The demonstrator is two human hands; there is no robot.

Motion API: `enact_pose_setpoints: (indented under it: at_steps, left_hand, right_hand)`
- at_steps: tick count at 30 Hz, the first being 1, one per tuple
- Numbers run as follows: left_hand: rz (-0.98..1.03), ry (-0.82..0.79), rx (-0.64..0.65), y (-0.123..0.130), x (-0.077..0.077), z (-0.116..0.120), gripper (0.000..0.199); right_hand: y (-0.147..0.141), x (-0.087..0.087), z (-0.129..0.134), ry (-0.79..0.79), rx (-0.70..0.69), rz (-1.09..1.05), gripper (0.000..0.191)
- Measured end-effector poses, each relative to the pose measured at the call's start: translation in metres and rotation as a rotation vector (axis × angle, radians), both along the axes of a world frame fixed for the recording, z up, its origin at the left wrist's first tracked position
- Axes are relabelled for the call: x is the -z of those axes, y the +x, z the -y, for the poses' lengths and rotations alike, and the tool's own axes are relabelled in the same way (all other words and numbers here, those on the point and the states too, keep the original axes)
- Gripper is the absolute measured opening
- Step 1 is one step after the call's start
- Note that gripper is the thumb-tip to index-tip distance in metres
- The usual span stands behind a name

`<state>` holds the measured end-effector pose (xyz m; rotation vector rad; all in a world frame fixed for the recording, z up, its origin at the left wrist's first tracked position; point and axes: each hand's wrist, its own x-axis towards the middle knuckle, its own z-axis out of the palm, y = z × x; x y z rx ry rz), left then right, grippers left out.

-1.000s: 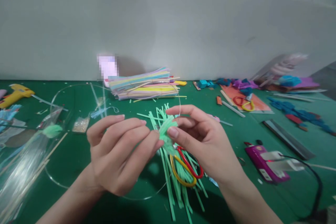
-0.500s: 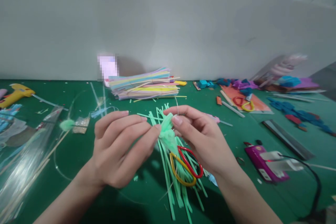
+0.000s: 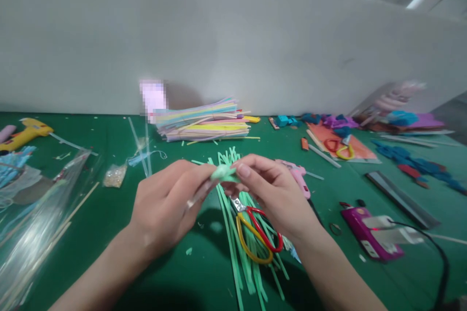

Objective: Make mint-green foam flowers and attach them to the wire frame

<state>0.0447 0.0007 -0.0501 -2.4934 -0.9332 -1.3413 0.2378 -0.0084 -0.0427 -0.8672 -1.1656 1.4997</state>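
Nearest me, green strips (image 3: 250, 284) lie with red-and-yellow scissors (image 3: 254, 234) on top. Over the strips' far part, my left hand (image 3: 170, 204) and right hand (image 3: 279, 194) pinch the green fuzzy piece (image 3: 223, 173) from either side, fingertips closed on it. Farther off, a pastel strip bundle (image 3: 204, 124) lies before the pale wall (image 3: 219, 34).

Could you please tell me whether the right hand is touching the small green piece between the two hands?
Touching: the head view shows the right hand's thumb against the right end of the small green piece, with no gap visible.
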Motion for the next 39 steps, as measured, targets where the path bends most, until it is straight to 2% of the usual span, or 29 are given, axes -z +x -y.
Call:
enact_pose_setpoints:
  at_steps: [4, 8, 11, 14, 17, 22, 24, 31, 36, 39]
  left_hand:
    - [0.061, -0.194, -0.082, 0.000, -0.011, 0.002, 0.006]
    - [0.154, -0.445, -0.038, -0.004, -0.017, 0.002, 0.015]
    - [0.190, -0.583, 0.017, -0.004, -0.018, 0.002, 0.020]
    - [0.237, -0.641, 0.029, -0.001, -0.016, 0.002, 0.013]
    - [0.271, -0.652, 0.032, 0.002, -0.015, 0.003, 0.005]
    - [0.323, -0.727, 0.038, 0.004, -0.015, 0.004, 0.008]
    - [0.347, -0.753, 0.043, 0.005, -0.015, 0.003, 0.012]
    - [0.351, -0.783, 0.077, 0.002, -0.014, -0.005, 0.024]
    - [0.383, -0.871, 0.066, -0.003, -0.009, -0.008, 0.018]
    - [0.457, -0.922, 0.045, -0.004, -0.005, -0.010, 0.013]
  right_hand:
    - [-0.002, 0.004, 0.000, 0.039, 0.031, 0.077, 0.020]
    - [-0.009, 0.004, 0.006, 0.079, 0.169, 0.184, 0.020]
    - [-0.014, 0.003, 0.011, 0.203, 0.322, 0.301, 0.012]
    - [-0.016, 0.004, 0.015, 0.330, 0.436, 0.454, 0.005]
    - [-0.016, 0.005, 0.018, 0.423, 0.482, 0.588, 0.006]
    - [-0.016, 0.006, 0.021, 0.641, 0.523, 0.780, 0.010]
    - [-0.016, 0.006, 0.021, 0.683, 0.519, 0.804, 0.011]
    - [-0.015, 0.008, 0.019, 0.381, 0.358, 0.636, 0.009]
    - [-0.018, 0.014, 0.018, 0.324, 0.299, 0.585, 0.011]
    - [-0.012, 0.009, 0.015, 0.327, 0.287, 0.624, 0.012]
